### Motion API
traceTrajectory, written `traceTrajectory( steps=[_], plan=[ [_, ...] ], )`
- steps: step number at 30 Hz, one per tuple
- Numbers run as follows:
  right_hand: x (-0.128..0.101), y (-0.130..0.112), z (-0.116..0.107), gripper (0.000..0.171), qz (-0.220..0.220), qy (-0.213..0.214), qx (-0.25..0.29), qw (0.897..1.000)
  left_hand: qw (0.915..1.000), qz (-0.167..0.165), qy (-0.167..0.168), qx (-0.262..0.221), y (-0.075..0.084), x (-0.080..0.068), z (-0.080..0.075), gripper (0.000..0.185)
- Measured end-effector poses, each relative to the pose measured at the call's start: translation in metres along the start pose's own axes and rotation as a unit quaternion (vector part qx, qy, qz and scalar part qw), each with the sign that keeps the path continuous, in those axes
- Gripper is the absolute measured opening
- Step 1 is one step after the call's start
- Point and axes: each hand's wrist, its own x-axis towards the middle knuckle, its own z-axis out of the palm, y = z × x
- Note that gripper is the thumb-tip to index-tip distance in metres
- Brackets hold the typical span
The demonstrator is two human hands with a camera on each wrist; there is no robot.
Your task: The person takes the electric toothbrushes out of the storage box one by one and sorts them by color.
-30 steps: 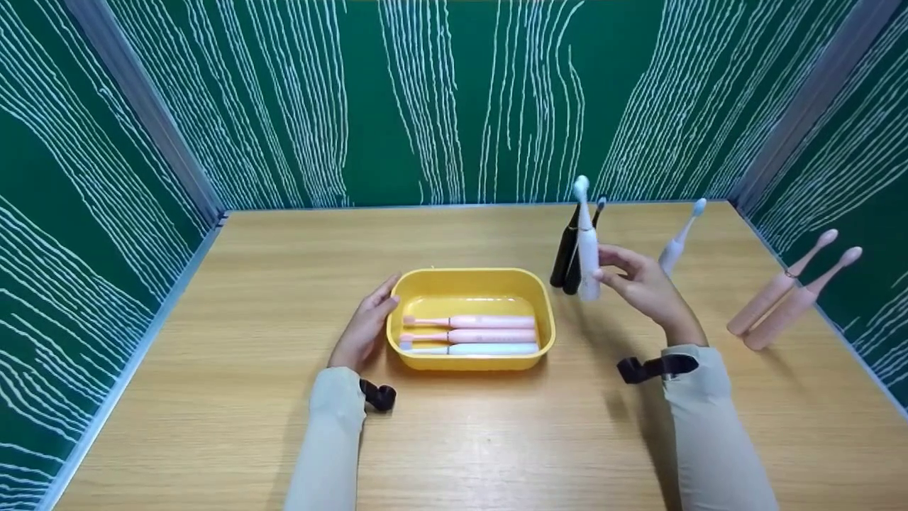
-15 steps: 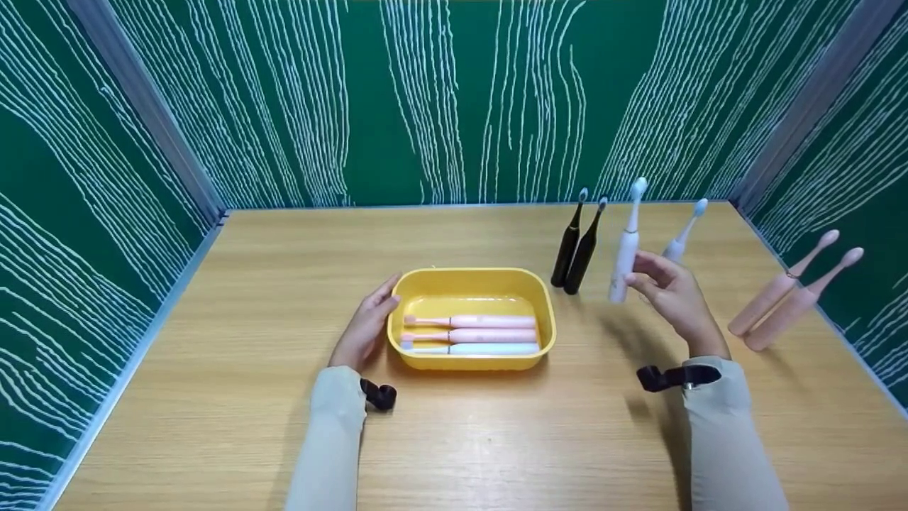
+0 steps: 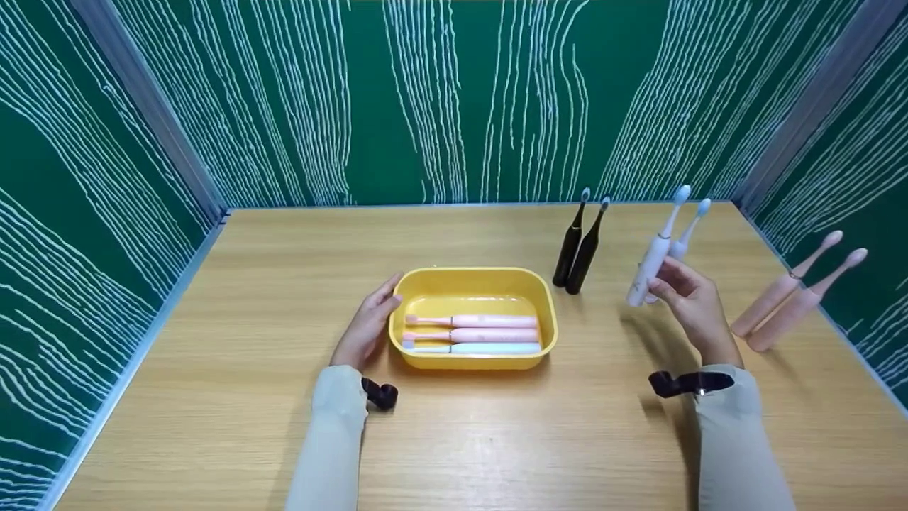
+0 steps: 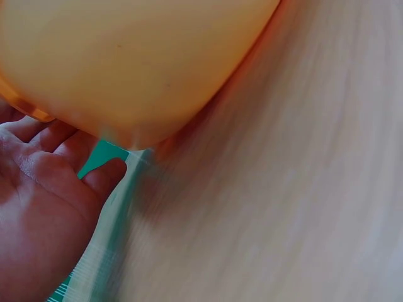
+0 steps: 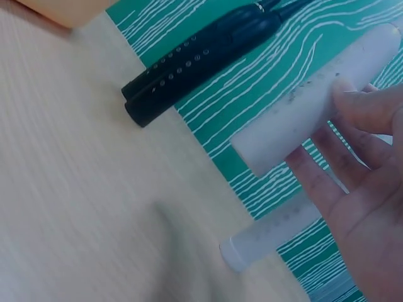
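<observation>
My right hand [image 3: 691, 305] holds a white electric toothbrush [image 3: 654, 255] upright and a little above the table; in the right wrist view its fingers [image 5: 359, 132] curl round the white handle [image 5: 315, 113]. Just behind it stands a second white toothbrush [image 3: 687, 231], whose base [image 5: 264, 236] rests on the table. My left hand [image 3: 365, 326] rests with straight fingers against the left side of the yellow tray [image 3: 472, 278], seen close as the tray wall [image 4: 138, 63] beside my palm [image 4: 44, 207]. In the tray lie two pink toothbrushes [image 3: 472, 321] and a white one [image 3: 475, 348].
Two black toothbrushes [image 3: 576, 245] stand upright right of the tray, also seen as black handles [image 5: 201, 60]. Two pink toothbrushes [image 3: 791, 294] stand near the right wall. Green patterned walls [image 3: 454, 99] enclose the wooden table [image 3: 461, 440] on three sides.
My right hand has carried the white toothbrush rightward, away from the black pair and up to the other white toothbrush. The left hand has stayed at the tray.
</observation>
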Motion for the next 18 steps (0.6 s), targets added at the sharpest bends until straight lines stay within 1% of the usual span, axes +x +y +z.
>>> traceTrajectory(
  steps=[3,6,7,10,15,16,18],
  plan=[
    [-0.002,0.002,-0.003,0.035,0.006,0.001,0.041,0.999,1.0000,-0.003,0.001,0.003,0.001,0.000,0.000,0.053],
    [-0.004,0.006,-0.006,0.035,0.012,0.001,0.096,0.995,1.0000,0.000,0.001,0.000,0.000,0.000,0.000,0.053],
    [-0.004,0.007,-0.007,0.034,0.014,0.001,0.105,0.994,1.0000,0.001,0.001,-0.001,0.000,0.000,0.000,0.053],
    [-0.006,0.012,-0.009,0.035,0.018,0.002,0.111,0.994,1.0000,0.003,0.002,-0.003,-0.001,0.001,0.000,0.053],
    [-0.008,0.019,-0.014,0.039,0.030,0.007,0.079,0.996,1.0000,0.002,0.002,-0.004,-0.001,0.001,0.000,0.053],
    [-0.009,0.020,-0.014,0.040,0.033,0.008,0.065,0.997,1.0000,0.001,0.002,-0.004,-0.001,0.001,0.000,0.053],
    [-0.010,0.022,-0.016,0.041,0.045,0.007,0.073,0.996,1.0000,0.001,0.001,-0.002,-0.001,0.000,0.000,0.053]
  ],
)
